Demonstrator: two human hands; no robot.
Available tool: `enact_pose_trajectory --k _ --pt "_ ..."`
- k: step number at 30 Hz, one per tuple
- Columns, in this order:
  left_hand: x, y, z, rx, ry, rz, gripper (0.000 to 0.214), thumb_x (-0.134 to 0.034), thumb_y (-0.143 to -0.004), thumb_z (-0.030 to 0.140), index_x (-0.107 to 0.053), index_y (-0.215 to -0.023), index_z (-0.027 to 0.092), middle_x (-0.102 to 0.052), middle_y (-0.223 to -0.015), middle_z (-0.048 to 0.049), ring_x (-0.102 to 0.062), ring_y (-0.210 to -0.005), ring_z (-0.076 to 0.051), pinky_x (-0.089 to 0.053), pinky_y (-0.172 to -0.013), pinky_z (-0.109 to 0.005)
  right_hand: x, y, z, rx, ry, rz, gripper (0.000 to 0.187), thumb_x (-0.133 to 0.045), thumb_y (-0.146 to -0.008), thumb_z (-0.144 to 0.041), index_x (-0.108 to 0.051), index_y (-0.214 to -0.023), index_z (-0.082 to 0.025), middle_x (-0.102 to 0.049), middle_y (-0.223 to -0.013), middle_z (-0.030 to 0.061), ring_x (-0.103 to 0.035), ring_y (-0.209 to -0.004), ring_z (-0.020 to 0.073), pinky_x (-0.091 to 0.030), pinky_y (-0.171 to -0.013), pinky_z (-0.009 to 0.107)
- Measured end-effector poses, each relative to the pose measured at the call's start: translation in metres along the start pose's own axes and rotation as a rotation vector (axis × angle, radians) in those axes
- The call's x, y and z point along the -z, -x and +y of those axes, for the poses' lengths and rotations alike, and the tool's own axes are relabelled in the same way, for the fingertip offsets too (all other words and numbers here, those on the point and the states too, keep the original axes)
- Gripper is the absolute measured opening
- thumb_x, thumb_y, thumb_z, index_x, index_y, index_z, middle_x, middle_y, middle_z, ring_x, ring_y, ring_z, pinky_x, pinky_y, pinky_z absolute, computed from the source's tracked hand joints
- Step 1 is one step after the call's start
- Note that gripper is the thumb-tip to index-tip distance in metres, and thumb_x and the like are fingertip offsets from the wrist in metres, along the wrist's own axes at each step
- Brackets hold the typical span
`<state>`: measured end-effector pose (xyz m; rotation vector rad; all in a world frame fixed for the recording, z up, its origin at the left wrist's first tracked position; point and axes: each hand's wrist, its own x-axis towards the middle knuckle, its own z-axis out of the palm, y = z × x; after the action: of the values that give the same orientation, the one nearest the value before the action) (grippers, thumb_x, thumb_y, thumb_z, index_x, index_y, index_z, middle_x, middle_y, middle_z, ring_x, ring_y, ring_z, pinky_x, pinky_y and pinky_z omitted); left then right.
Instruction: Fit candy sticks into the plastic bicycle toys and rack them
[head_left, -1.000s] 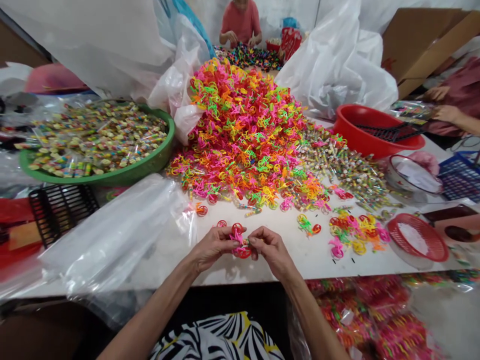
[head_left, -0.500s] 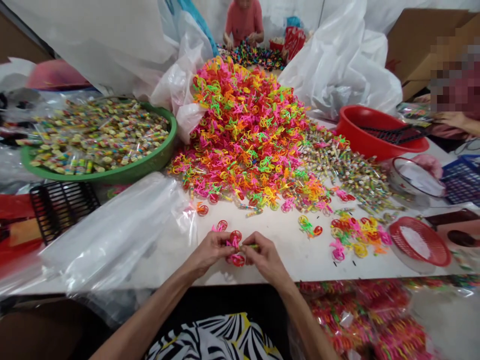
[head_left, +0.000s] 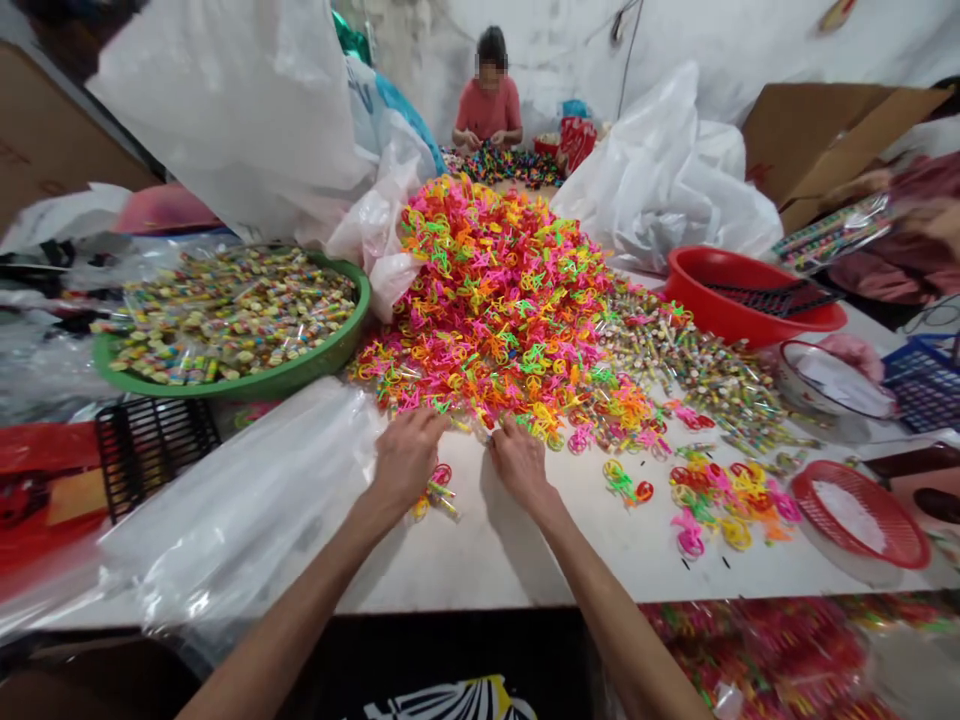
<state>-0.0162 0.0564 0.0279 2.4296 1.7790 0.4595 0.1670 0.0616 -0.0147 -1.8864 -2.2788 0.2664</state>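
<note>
Head view: left grip (head_left: 407, 460) and right grip (head_left: 521, 462) sit loosely open, holding nothing visible, against the plastic ring pile (head_left: 495, 300) heaped within reach on the tabletop (head_left: 480, 560)

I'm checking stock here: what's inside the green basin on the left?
The green basin is heaped with small clear packets of colourful pieces. They cover its floor, so the bottom and anything beneath them cannot be seen.

No words, numbers or brands can be read anywhere. A red printed packet (head_left: 577, 143) beyond the far end of the counter shows markings too small to make out, and the red marks on the cardboard carton (head_left: 761, 172) at the upper right stay illegible.
</note>
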Motion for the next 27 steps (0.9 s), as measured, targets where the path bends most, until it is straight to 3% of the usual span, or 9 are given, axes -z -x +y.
enact_pose_trajectory --k 4,8,11,15,17,19,21,25,27 --pt "-0.035 -0.056 0.021 -0.304 0.020 0.007 0.030 -0.041 -0.081 0.008 -0.062 -0.096 0.023 -0.056 -0.120 -0.0066 -0.045 -0.114 -0.022 -0.029 -0.097 -0.045 -0.007 0.011 0.008 0.037 0.104 0.060 0.018 -0.043 -0.083 -0.016 -0.061 -0.085 -0.018 -0.061 -0.093 0.0097 -0.052 -0.085 0.0220 -0.037 -0.067 0.030" --pt "-0.051 -0.072 0.020 -0.352 0.209 0.026 0.019 -0.049 -0.078 0.010 -0.064 -0.081 0.021 -0.056 -0.121 -0.0066 -0.042 -0.118 -0.022 -0.021 -0.102 -0.046 -0.004 0.033 0.035 0.004 -0.108 0.201 0.015 -0.044 -0.083 -0.020 -0.059 -0.085 -0.018 -0.061 -0.087 0.0079 -0.052 -0.085 0.0211 -0.038 -0.071 0.031" --pt "-0.046 -0.065 0.019 -0.167 0.734 0.142 0.013 -0.060 -0.072 0.016 -0.064 -0.084 0.021 -0.061 -0.111 -0.0058 -0.048 -0.110 -0.022 -0.028 -0.098 -0.043 0.005 0.040 0.045 -0.148 -0.521 0.311 0.016 -0.046 -0.083 -0.030 -0.057 -0.085 -0.019 -0.061 -0.081 0.0053 -0.054 -0.076 0.0182 -0.041 -0.067 0.029" --pt "-0.037 -0.056 0.027 0.156 1.205 0.254 0.025 -0.057 -0.074 0.026 -0.060 -0.098 0.018 -0.062 -0.079 -0.0008 -0.056 -0.073 -0.013 -0.043 -0.071 -0.027 0.019 0.037 0.030 -0.327 -1.174 0.283 0.024 -0.056 -0.075 -0.042 -0.057 -0.081 -0.018 -0.058 -0.068 -0.0002 -0.053 -0.058 0.0129 -0.041 -0.053 0.025" --pt "-0.034 -0.049 0.035 0.298 1.498 0.166 0.029 -0.061 -0.070 0.025 -0.061 -0.097 0.017 -0.060 -0.071 0.0015 -0.053 -0.063 -0.009 -0.042 -0.062 -0.021 0.023 0.036 0.016 -0.376 -1.382 0.260 0.027 -0.062 -0.071 -0.042 -0.057 -0.082 -0.018 -0.057 -0.066 -0.0014 -0.052 -0.053 0.0112 -0.040 -0.049 0.024" --pt "-0.035 -0.038 0.045 0.427 1.769 -0.029 0.027 -0.066 -0.063 0.022 -0.064 -0.089 0.016 -0.059 -0.067 0.0017 -0.052 -0.058 -0.008 -0.040 -0.057 -0.019 0.023 0.036 0.003 -0.392 -1.522 0.261 0.027 -0.064 -0.071 -0.040 -0.057 -0.084 -0.017 -0.057 -0.064 -0.0019 -0.052 -0.052 0.0103 -0.039 -0.049 0.023" --pt "-0.037 -0.023 0.055 0.496 1.847 -0.163 0.024 -0.067 -0.062 0.022 -0.066 -0.085 0.015 -0.062 -0.068 0.0001 -0.052 -0.057 -0.008 -0.040 -0.056 -0.019 0.018 0.037 -0.006 -0.377 -1.581 0.262 0.025 -0.064 -0.071 -0.037 -0.057 -0.083 -0.017 -0.057 -0.063 -0.0021 -0.052 -0.052 0.0097 -0.039 -0.050 0.022" --pt "-0.044 0.006 0.068 0.553 1.732 -0.062 0.032 -0.065 -0.066 0.026 -0.067 -0.096 0.016 -0.067 -0.084 -0.0026 -0.057 -0.069 -0.011 -0.042 -0.064 -0.022 0.005 0.042 -0.010 -0.375 -1.517 0.227 0.022 -0.064 -0.071 -0.035 -0.057 -0.079 -0.016 -0.056 -0.064 -0.0022 -0.050 -0.051 0.0088 -0.038 -0.048 0.021" --pt "-0.046 0.013 0.069 0.553 1.693 -0.080 0.040 -0.064 -0.068 0.029 -0.063 -0.106 0.018 -0.067 -0.091 -0.0031 -0.058 -0.075 -0.013 -0.043 -0.067 -0.023 0.002 0.042 -0.009 -0.388 -1.437 0.260 0.022 -0.064 -0.070 -0.035 -0.055 -0.076 -0.016 -0.055 -0.064 -0.0024 -0.049 -0.053 0.0089 -0.038 -0.048 0.021"
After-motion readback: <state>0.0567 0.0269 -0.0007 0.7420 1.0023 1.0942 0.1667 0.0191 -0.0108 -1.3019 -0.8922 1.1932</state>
